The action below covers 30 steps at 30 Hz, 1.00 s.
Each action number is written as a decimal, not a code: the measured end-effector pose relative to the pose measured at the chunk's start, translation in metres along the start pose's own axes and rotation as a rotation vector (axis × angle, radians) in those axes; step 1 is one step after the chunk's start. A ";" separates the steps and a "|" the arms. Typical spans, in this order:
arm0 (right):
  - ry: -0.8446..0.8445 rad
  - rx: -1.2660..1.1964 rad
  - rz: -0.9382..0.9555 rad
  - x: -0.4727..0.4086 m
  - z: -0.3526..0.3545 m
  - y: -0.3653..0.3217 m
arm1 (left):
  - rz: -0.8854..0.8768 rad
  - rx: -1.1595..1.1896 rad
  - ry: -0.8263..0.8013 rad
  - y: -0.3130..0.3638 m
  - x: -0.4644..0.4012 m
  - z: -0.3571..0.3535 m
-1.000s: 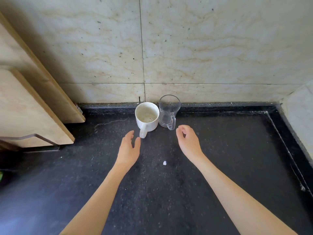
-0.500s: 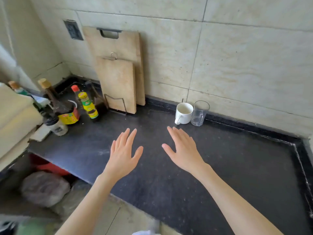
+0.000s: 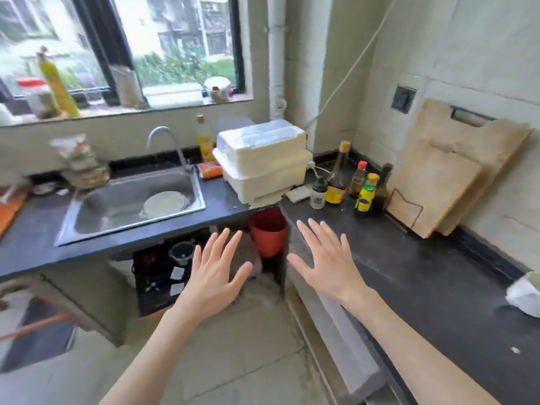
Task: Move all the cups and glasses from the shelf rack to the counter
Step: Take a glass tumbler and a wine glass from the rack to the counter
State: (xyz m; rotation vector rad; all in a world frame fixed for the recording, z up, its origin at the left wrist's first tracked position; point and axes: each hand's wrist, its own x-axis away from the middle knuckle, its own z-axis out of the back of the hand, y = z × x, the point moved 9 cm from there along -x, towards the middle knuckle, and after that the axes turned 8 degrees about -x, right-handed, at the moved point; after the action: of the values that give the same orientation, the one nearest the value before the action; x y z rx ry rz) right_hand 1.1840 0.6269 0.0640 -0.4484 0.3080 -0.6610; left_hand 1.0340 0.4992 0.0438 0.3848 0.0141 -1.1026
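Observation:
Both of my hands hover in front of me with fingers spread and hold nothing. My left hand is over the gap below the sink counter. My right hand is at the near edge of the black counter. The white mug stands on that counter at the far right edge of the view, blurred and cut off. The glass that stood beside it is out of view. No shelf rack with cups is visible.
Two wooden cutting boards lean on the right wall. Sauce bottles crowd the counter corner beside a stacked white foam box. A steel sink with a plate sits left. A red bucket stands under the counter.
The view has swung left from the mug and glass toward the sink and window. Both hands have drawn away from the cups and opened flat.

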 end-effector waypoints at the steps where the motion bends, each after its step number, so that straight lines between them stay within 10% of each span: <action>1: -0.008 0.005 0.054 -0.012 -0.012 -0.032 | 0.050 -0.002 0.029 -0.031 0.011 0.015; 17: -0.188 -0.083 0.606 -0.108 -0.256 -0.503 | 0.598 -0.116 0.236 -0.474 0.203 0.218; 30: -0.256 -0.140 0.666 -0.235 -0.380 -0.661 | 0.746 -0.094 0.193 -0.673 0.192 0.245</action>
State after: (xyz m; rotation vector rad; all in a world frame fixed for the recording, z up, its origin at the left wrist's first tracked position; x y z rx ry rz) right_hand 0.5087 0.2027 0.0926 -0.5214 0.2406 0.0699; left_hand 0.4928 -0.0071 0.0344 0.3663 0.0862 -0.3251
